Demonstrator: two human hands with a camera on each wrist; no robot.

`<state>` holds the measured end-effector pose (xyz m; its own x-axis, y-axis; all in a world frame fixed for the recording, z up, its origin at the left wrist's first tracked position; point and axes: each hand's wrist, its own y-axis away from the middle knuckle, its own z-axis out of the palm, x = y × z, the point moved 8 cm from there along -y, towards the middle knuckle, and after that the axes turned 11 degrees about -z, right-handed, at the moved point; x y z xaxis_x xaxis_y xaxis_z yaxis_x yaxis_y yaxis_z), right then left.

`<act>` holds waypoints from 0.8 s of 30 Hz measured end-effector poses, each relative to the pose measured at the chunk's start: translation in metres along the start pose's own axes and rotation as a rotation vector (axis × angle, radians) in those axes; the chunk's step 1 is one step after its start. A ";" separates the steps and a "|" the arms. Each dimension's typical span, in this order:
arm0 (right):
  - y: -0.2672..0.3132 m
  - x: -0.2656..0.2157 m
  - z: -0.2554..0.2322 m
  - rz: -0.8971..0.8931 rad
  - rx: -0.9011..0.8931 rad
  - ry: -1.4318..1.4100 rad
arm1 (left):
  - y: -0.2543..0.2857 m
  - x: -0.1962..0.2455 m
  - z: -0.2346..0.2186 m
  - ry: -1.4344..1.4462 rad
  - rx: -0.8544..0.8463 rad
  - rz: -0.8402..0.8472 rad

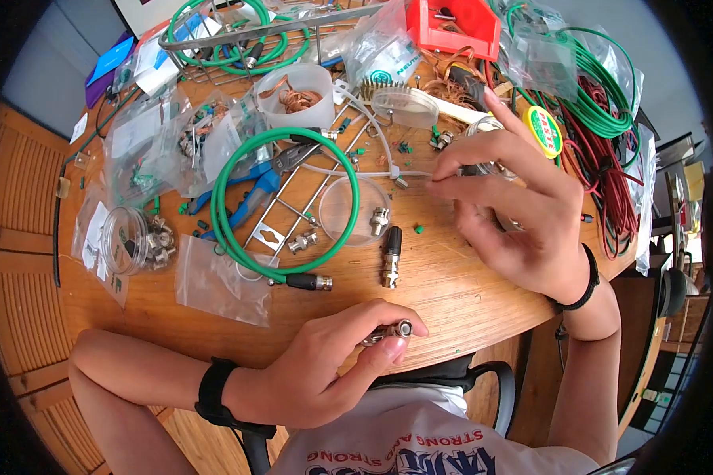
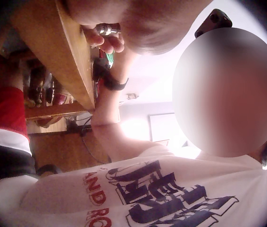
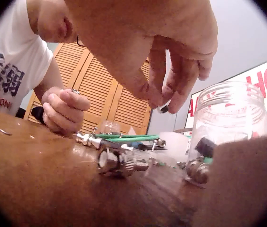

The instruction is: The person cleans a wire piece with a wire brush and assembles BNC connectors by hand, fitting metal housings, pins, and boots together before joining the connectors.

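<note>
My left hand (image 1: 325,360) grips a metal BNC connector (image 1: 404,328) between thumb and fingers at the table's front edge, its round open end facing up. Over the table's right side is my right hand (image 1: 527,202), fingers bent. The right wrist view shows a small dark piece (image 3: 163,109) pinched at its fingertips; its kind is too small to make out. Between the hands lies a BNC plug with a black boot (image 1: 392,255). Another BNC connector (image 1: 379,218) sits on a clear round lid (image 1: 337,226). In the right wrist view a BNC connector (image 3: 119,161) lies close below the hand.
A green cable coil (image 1: 222,202) with BNC ends lies left of centre, over blue-handled pliers (image 1: 253,194) and a wire rack. Behind stand a white tub (image 1: 309,119) with copper scraps and a red bin (image 1: 459,36). A clear jar (image 3: 228,109) with parts stands beside the right hand.
</note>
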<state>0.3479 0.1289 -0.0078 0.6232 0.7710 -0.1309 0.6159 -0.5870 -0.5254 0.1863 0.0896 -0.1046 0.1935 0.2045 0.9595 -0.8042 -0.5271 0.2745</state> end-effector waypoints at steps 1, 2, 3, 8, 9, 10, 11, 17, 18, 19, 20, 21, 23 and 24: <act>-0.001 0.000 -0.001 0.000 0.000 -0.001 | 0.000 0.000 0.000 0.008 0.002 0.006; -0.001 0.004 -0.003 0.055 0.039 -0.100 | 0.000 0.000 0.000 0.016 0.004 0.012; -0.001 0.008 -0.004 0.111 0.078 -0.200 | 0.000 0.000 0.000 0.017 0.004 0.011; 0.008 0.017 -0.005 0.248 0.199 -0.399 | 0.000 0.000 0.000 0.021 0.001 0.014; 0.012 0.021 -0.004 0.303 0.243 -0.447 | 0.000 0.000 0.000 0.021 0.002 0.014; 0.013 0.023 -0.004 0.303 0.243 -0.448 | 0.000 0.000 0.000 0.024 -0.001 0.013; 0.013 0.024 -0.003 0.253 0.216 -0.453 | 0.000 0.000 0.000 0.027 -0.004 0.013; 0.015 0.009 0.010 0.354 0.228 -0.777 | 0.000 -0.001 0.000 0.052 -0.003 -0.002; 0.013 0.004 0.013 0.335 0.166 -0.827 | 0.000 -0.001 0.000 0.053 -0.003 -0.004; 0.012 0.004 0.012 0.336 0.166 -0.829 | 0.000 -0.001 0.000 0.057 0.000 -0.005; 0.008 -0.001 0.013 0.279 0.109 -0.835 | 0.000 -0.002 0.000 0.062 0.002 -0.007; 0.006 -0.006 0.015 0.223 0.052 -0.841 | 0.000 -0.002 0.000 0.064 0.002 -0.010; 0.006 -0.010 0.017 0.200 0.043 -0.847 | 0.000 -0.001 0.000 0.054 0.007 -0.007; 0.008 -0.012 0.019 0.208 0.044 -0.901 | -0.001 -0.003 0.000 0.054 0.006 -0.009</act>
<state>0.3368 0.1198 -0.0263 0.0972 0.5627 -0.8209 0.5033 -0.7394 -0.4473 0.1866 0.0894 -0.1080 0.1698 0.2530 0.9525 -0.7991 -0.5303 0.2833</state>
